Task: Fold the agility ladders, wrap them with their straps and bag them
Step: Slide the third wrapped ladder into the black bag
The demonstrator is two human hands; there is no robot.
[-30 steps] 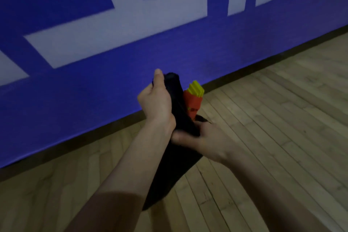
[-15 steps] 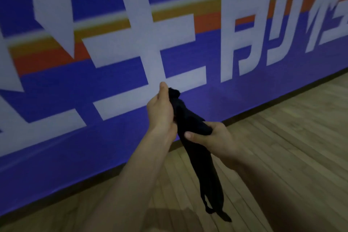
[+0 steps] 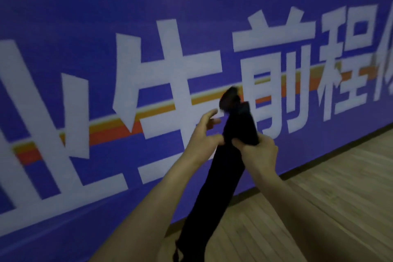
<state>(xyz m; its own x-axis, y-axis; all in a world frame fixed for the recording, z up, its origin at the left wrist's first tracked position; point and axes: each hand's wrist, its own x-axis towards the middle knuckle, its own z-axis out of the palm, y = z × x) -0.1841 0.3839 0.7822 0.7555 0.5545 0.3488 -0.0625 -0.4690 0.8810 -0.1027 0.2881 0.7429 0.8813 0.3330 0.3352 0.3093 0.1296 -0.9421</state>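
At frame centre, right hand (image 3: 258,151) grips the bag (image 3: 221,178), left hand (image 3: 205,132) apparently loose-fingered beside it; bagging seems finished, cinching next.

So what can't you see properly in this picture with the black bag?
All in the head view:
- The ladders: none show; the black bag would hide anything inside it.
- The bag's top end: motion blur, so open or tied cannot be told.
- The bag's bottom: cut off by the lower edge.
- The left hand: blurred fingers; touching the bag or not is unclear.
- The right hand: grips the bag, its fingertips hidden behind the cloth.
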